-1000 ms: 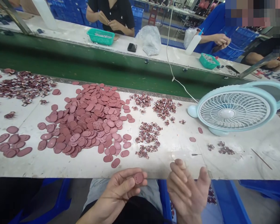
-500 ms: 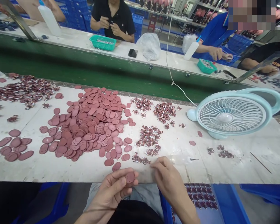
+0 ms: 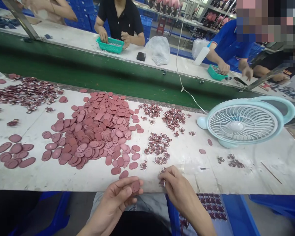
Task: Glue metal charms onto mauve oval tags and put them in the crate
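Between the thumb and fingers of my left hand (image 3: 120, 196) is a reddish oval disc (image 3: 135, 186) with small holes, held just above the table's front edge. My right hand (image 3: 178, 183) has its fingers bent down onto small brown-and-white pieces (image 3: 163, 182) at the table; the fingertips partly hide them. More such pieces (image 3: 158, 144) lie in loose clusters beyond that hand. To the left spreads a large heap of reddish oval discs (image 3: 95, 127). Right behind my right hand, a clear bottle (image 3: 188, 168) with a dark thin tip lies on its side.
A light blue fan (image 3: 243, 124) lies at the right, its white cord (image 3: 180, 72) running upward. A thin brown stick (image 3: 271, 172) rests at the front right. Below the table stands a blue crate (image 3: 241, 213) with rows of pieces. Co-workers sit across, near green baskets (image 3: 110, 48).
Several small pieces have come from the cluster's left to beneath my right fingers. My left hand still holds its disc. Across the table, co-workers' hands have moved into their green baskets.
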Demonstrator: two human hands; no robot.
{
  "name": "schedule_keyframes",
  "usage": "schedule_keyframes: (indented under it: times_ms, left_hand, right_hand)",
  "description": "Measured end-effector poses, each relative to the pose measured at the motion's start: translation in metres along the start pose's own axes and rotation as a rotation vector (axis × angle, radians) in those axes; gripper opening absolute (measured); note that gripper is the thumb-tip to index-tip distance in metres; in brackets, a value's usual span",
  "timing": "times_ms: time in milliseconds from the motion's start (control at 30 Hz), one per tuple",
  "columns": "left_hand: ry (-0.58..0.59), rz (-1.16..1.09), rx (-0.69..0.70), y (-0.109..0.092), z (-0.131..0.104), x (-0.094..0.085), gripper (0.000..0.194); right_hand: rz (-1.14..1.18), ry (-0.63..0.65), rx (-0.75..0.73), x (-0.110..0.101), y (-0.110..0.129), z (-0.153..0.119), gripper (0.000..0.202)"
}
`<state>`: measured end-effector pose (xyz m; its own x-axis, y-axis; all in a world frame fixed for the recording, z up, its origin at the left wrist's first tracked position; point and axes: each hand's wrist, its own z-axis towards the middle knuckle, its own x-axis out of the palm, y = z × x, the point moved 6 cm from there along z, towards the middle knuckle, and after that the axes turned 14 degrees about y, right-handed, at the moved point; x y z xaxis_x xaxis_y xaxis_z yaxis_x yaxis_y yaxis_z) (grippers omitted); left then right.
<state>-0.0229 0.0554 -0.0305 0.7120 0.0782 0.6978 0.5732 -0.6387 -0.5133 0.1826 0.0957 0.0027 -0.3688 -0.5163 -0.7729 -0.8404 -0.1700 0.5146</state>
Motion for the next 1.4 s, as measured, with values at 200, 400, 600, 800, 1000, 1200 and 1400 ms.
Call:
schedule_keyframes:
  times_ms: [200, 400, 600, 800, 1000, 1200, 1400]
  left_hand:
    - [0.047, 0.04, -0.015, 0.006, 0.001, 0.006, 0.032]
    - [0.072, 0.057, -0.001, 0.009, 0.003, 0.007, 0.032]
    - [0.086, 0.047, 0.006, 0.01, 0.002, 0.008, 0.028]
    - [0.173, 0.015, -0.035, 0.015, 0.004, 0.021, 0.03]
    - [0.223, 0.041, -0.018, 0.023, 0.004, 0.03, 0.034]
    - [0.236, 0.172, 0.08, 0.017, 0.003, 0.034, 0.03]
    - [0.271, 0.168, 0.107, 0.016, 0.005, 0.039, 0.026]
  right_hand:
    - [0.028, 0.0, 0.018, -0.002, 0.001, -0.004, 0.025]
    - [0.107, -0.055, -0.004, -0.007, -0.007, -0.011, 0.021]
    - [0.235, -0.27, 0.014, -0.013, -0.02, -0.029, 0.024]
    - [0.789, -0.233, -0.163, -0.003, 0.011, -0.039, 0.024]
    - [1.108, -0.256, -0.153, 0.011, 0.025, -0.044, 0.038]
    - [0.982, -0.286, -0.194, 0.002, 0.036, -0.043, 0.023]
    - [0.997, -0.251, -0.123, 0.009, 0.038, -0.038, 0.016]
